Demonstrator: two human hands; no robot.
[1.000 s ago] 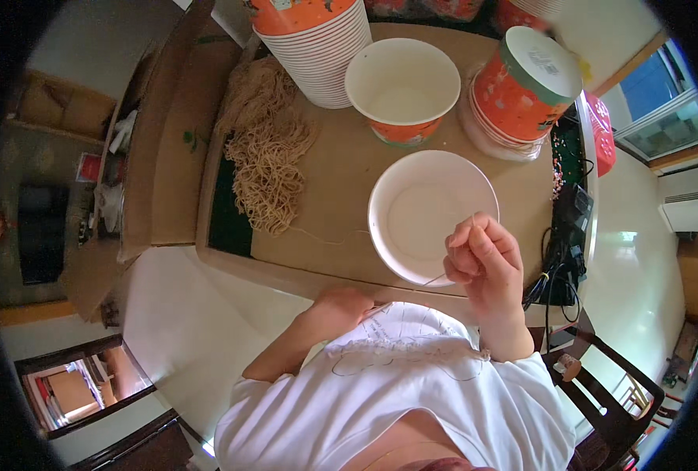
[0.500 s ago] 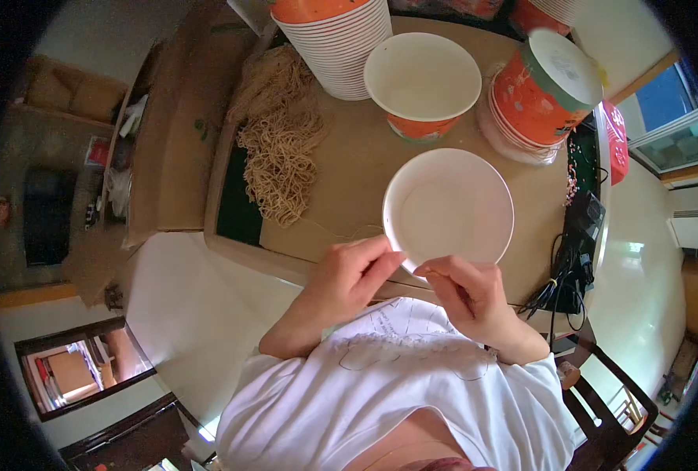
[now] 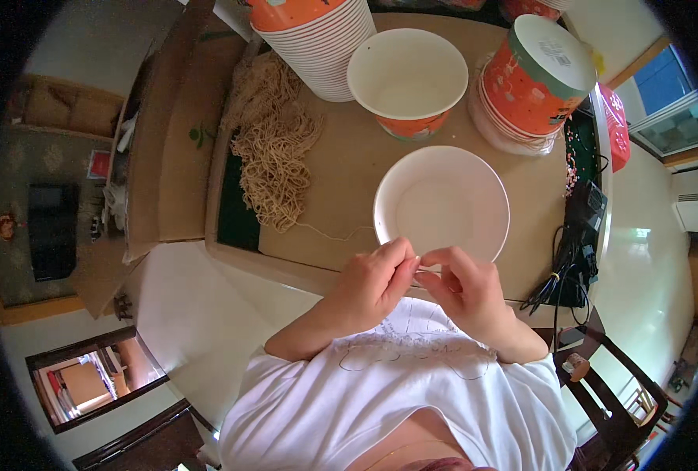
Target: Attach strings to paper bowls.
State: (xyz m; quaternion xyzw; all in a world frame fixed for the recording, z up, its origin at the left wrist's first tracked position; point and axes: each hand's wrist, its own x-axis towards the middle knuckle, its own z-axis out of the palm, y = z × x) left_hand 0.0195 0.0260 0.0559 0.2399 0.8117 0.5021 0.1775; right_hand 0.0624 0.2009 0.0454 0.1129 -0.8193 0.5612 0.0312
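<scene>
Pinching with both hands at the lower centre of the frame, held a thin pale strand (image 3: 429,272) by the fingertips, just before the lower rim of a white bowl (image 3: 443,200). Saw its short visible length lying roughly left to right; could not tell its ends, hidden among the fingers. Angled the left hand (image 3: 376,284) up from the lower left, thumb and forefinger pressed together. Bent the right hand (image 3: 468,289) in from the lower right, forefinger arched over the thumb, tips almost meeting the left ones. Could not tell about contact with the rim. Saw the round bowl right of centre, mouth facing up. Noted tan yarn (image 3: 274,165) heaped at upper left, long axis running top to bottom, with a loose end trailing right toward the bowl. Noted, higher up, an upright tub (image 3: 409,74), stacked tubs (image 3: 321,51) left of it, and an upturned orange tub (image 3: 533,86) at upper right.
</scene>
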